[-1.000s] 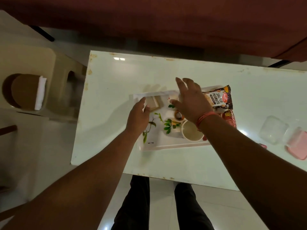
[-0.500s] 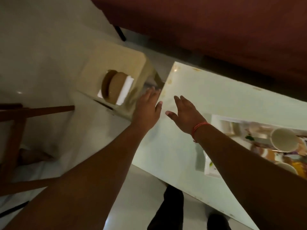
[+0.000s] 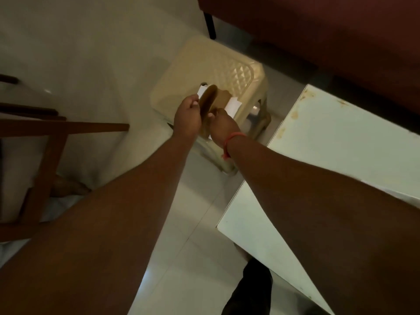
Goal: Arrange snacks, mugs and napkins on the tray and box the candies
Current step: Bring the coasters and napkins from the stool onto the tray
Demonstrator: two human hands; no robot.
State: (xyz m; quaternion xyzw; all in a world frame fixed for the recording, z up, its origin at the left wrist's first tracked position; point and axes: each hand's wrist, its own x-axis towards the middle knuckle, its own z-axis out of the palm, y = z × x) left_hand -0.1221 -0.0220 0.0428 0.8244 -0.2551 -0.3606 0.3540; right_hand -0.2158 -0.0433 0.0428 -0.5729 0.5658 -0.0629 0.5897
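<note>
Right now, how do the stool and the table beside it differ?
The stool is cream plastic with a diamond-patterned top; the table is smooth, pale and glossy, with rusty stains along its edge. The stool carries the brown napkin holder that both hands are on; the visible part of the table carries nothing. Both stand on the pale tiled floor.

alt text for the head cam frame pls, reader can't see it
Both hands reach over a cream plastic stool to a brown napkin holder with white napkins: the left hand pinches its left edge, the right hand grips its near side. A white table stands to the right and a wooden chair to the left.
</note>
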